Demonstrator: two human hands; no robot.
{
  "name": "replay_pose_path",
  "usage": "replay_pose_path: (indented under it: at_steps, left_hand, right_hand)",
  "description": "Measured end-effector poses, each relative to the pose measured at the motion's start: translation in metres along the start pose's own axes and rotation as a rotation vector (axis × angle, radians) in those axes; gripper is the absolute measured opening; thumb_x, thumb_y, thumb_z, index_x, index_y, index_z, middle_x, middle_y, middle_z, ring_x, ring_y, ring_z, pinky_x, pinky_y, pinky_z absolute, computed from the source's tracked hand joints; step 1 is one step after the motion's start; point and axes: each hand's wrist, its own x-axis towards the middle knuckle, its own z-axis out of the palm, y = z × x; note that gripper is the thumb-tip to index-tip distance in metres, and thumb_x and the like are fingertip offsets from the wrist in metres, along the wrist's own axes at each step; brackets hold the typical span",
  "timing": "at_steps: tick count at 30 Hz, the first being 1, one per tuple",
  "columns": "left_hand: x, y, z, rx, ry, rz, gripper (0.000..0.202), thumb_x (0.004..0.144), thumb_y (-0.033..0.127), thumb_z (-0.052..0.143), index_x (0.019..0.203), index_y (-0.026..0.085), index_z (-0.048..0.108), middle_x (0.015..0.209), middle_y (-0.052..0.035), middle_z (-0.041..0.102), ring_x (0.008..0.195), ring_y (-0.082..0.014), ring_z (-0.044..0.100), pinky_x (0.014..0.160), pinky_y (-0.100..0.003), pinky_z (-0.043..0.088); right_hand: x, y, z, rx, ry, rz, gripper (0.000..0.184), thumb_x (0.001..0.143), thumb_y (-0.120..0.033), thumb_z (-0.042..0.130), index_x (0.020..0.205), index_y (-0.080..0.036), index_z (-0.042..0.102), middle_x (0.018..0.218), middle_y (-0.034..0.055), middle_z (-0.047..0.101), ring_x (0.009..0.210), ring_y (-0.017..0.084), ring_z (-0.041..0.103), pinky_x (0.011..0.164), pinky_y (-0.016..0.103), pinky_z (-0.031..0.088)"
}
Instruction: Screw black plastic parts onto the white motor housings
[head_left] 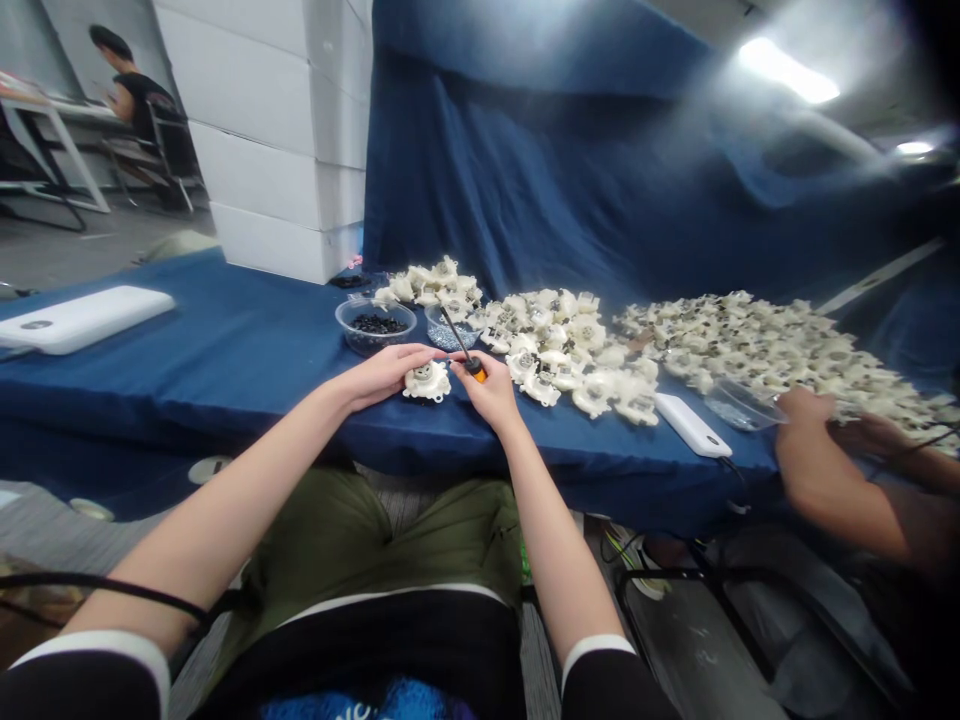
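My right hand is closed around the orange and black handle of a screwdriver, whose dark shaft points up and away from me. Beside it, my left hand rests against a cream plastic part with a round raised centre, lying near the table's front edge. The fingertips of both hands come close together above this part. Whether the left fingers grip it or only steady it, I cannot tell. Just beyond stand a clear bowl of black pieces and a clear bowl of small silvery screws.
Heaped cream parts lie to the right, with a larger pile beyond. A white power bank sits near the edge; another white device is at left. A co-worker's hands work at right near a clear tray. White boxes stand behind.
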Motion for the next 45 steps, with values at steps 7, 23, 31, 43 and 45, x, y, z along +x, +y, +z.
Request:
replay_pose_path:
  at_steps: [7,23,31,43,45]
  left_hand:
    - [0.003,-0.002,0.0,0.006,0.05,-0.001,0.039,0.086,0.051,0.068,0.109,0.019,0.07,0.095,-0.003,0.069,0.077,-0.0128,0.061,0.066,-0.023,0.047]
    - [0.005,-0.007,-0.001,0.15,0.048,0.092,0.043,0.085,0.056,0.068,0.108,0.019,0.067,0.097,-0.0036,0.07,0.08,-0.0134,0.062,0.068,-0.023,0.046]
    - [0.007,-0.012,-0.002,0.396,-0.008,0.263,0.043,0.09,0.057,0.062,0.115,0.022,0.06,0.079,0.0006,0.065,0.059,-0.0098,0.049,0.055,-0.022,0.035]
    - [0.002,-0.01,0.005,0.659,0.096,0.462,0.053,0.077,0.049,0.08,0.121,0.025,0.062,0.124,-0.0066,0.065,0.118,-0.0257,0.059,0.106,-0.039,0.044]
    - [0.005,-0.008,0.004,0.594,0.113,0.403,0.047,0.08,0.051,0.076,0.116,0.023,0.064,0.119,-0.0066,0.068,0.113,-0.0246,0.062,0.099,-0.036,0.047]
  right_hand:
    - [-0.002,0.0,0.0,0.01,-0.04,0.029,0.033,0.088,-0.047,0.065,0.107,-0.023,0.077,0.1,0.0025,0.078,0.09,0.018,0.07,0.082,0.027,0.052]
    - [-0.002,-0.007,0.001,0.041,-0.055,-0.093,0.021,0.086,-0.037,0.07,0.095,-0.021,0.079,0.106,0.0054,0.075,0.099,0.018,0.07,0.093,0.03,0.053]
    - [-0.002,-0.004,0.0,0.051,-0.019,-0.071,0.027,0.085,-0.045,0.071,0.096,-0.021,0.078,0.101,0.0052,0.077,0.096,0.019,0.072,0.09,0.03,0.056]
    - [-0.001,0.006,-0.002,-0.03,0.025,-0.042,0.026,0.085,-0.037,0.072,0.108,-0.027,0.078,0.108,0.0019,0.078,0.1,0.022,0.072,0.092,0.033,0.055]
    - [-0.001,0.006,-0.002,-0.049,0.021,-0.039,0.026,0.085,-0.037,0.072,0.108,-0.028,0.078,0.104,0.0015,0.079,0.096,0.021,0.073,0.089,0.032,0.055]
